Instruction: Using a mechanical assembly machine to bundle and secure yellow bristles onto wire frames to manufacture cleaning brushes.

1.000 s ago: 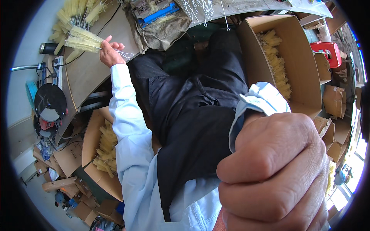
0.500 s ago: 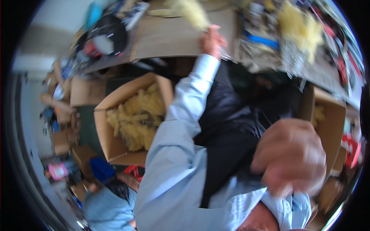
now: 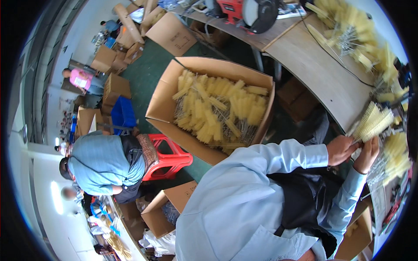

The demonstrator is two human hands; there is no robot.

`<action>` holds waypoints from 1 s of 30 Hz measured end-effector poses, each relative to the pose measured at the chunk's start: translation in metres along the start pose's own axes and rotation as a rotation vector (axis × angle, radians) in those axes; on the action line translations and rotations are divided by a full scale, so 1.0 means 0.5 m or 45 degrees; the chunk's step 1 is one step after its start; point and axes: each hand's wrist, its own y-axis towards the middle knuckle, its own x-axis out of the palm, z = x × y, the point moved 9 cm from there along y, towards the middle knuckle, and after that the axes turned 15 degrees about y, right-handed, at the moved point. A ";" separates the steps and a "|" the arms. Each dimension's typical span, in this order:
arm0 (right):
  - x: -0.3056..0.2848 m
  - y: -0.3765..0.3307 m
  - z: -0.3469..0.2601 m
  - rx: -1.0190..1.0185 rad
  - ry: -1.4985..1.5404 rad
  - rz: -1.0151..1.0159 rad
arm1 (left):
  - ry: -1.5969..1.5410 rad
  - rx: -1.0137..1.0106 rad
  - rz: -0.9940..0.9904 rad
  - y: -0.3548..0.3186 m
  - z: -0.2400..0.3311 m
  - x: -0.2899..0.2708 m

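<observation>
At the right, over the table's near edge, both my hands come together at a small bunch of bottle brushes (image 3: 373, 123) with pale yellow bristles. My left hand (image 3: 341, 150) is closed round their wire stems. My right hand (image 3: 367, 155) is closed against the bunch just below the bristles; its fingertips are partly hidden. Beside my right hand lies a pile of similar brushes (image 3: 395, 158), their thin wire stems pointing inward. More yellow brushes (image 3: 348, 32) are heaped at the far end of the table.
A large open carton (image 3: 167, 93) full of yellow brushes stands left of the table (image 3: 313, 65). A red-and-black bench machine (image 3: 257, 15) sits on the tabletop. A seated person (image 3: 102, 161) on a red stool (image 3: 170, 158) is at the left. Another carton (image 3: 359, 237) is at lower right.
The view has swung left, bringing the carton and seated person into fuller sight. My left hand, earlier stretched out with brushes, and my right hand, earlier blurred and raised, are now together.
</observation>
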 end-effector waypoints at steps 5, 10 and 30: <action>0.046 0.009 0.012 0.133 0.273 0.085 | -0.105 0.083 0.215 -0.012 -0.002 -0.019; -0.024 0.019 0.004 0.044 0.680 0.508 | -0.168 -0.121 0.125 -0.007 -0.029 -0.027; -0.027 -0.129 0.076 0.575 0.769 0.647 | -0.849 -0.238 0.402 0.293 -0.287 -0.119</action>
